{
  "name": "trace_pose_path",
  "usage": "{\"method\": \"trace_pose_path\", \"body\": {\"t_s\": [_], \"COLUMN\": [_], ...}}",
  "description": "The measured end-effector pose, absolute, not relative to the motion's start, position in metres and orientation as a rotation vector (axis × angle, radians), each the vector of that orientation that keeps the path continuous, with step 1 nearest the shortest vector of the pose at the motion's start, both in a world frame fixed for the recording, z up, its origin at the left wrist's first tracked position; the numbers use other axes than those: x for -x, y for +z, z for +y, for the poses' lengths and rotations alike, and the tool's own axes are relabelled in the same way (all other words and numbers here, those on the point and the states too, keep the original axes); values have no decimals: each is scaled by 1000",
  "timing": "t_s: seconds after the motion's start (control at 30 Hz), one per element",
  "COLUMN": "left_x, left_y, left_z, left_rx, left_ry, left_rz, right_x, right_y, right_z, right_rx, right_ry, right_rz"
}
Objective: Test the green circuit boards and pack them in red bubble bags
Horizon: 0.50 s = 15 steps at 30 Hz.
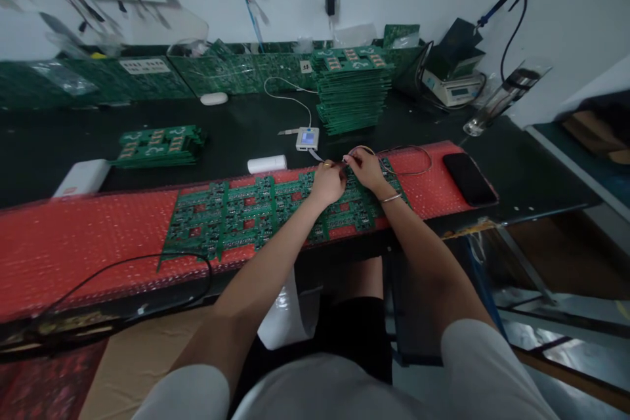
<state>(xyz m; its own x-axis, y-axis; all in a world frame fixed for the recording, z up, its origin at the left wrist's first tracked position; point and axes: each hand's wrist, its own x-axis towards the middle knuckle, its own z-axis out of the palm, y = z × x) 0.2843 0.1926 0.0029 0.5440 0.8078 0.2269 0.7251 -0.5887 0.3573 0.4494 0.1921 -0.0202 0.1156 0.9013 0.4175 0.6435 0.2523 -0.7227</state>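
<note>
A long green circuit board panel (246,210) lies on a red bubble-wrap mat (88,243) along the bench's front edge. My left hand (327,182) is curled over the panel's far right part, fingers pinched on something small I cannot make out. My right hand (364,167) sits just beside it, fingers closed, apparently on a thin probe lead. Thin wires (413,164) loop from the hands across the mat. A small white tester with a blue screen (308,138) lies just beyond the hands.
A tall stack of green boards (352,95) stands behind, a low stack (157,144) at left. A black phone (469,178) lies on the mat's right end. A white cylinder (266,164), a scale (455,88) and a black cable (147,269) are nearby.
</note>
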Motion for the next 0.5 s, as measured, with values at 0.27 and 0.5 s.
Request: {"method": "trace_pose_path", "body": {"t_s": [0.27, 0.5], "left_x": [-257, -262], "left_y": [10, 13], "left_z": [169, 170], "left_rx": [-2751, -2701], "left_ry": [354, 304], "left_rz": [956, 973], "right_x": [-451, -451], "right_y": [3, 15], "right_z": [180, 93], "right_rx": [1464, 1394], "right_ry": [400, 331], "right_rz": [-1502, -1768]}}
